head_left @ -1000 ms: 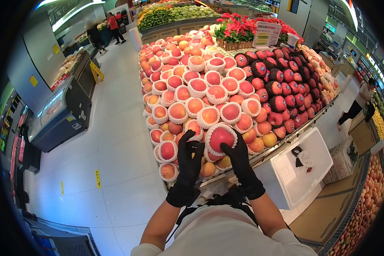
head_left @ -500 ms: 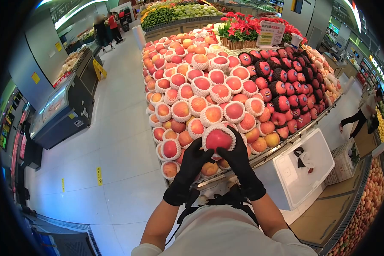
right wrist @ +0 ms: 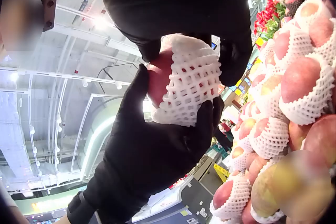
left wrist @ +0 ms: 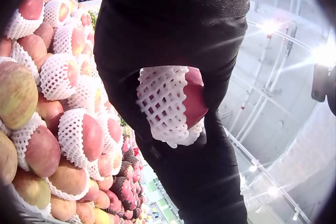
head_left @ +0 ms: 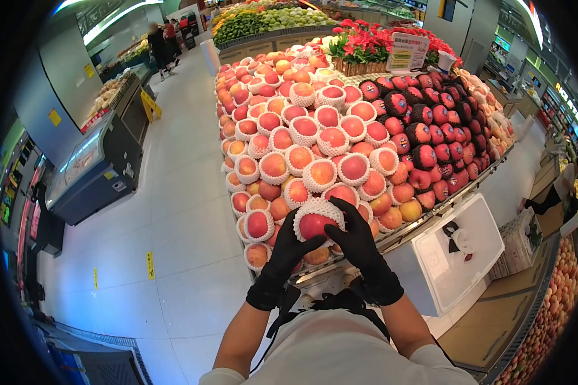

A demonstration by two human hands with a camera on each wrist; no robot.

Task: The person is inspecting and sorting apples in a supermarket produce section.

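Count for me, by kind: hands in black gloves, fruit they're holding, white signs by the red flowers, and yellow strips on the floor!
Black-gloved hands, left hand and right hand: 2
Held round red fruit in white foam net: 1
White rectangular sign: 1
Narrow yellow floor strips: 2
Total: 6

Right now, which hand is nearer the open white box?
Right. The right hand is on the side of the net-sleeved apple toward the open white box; the left hand is on the apple's far side.
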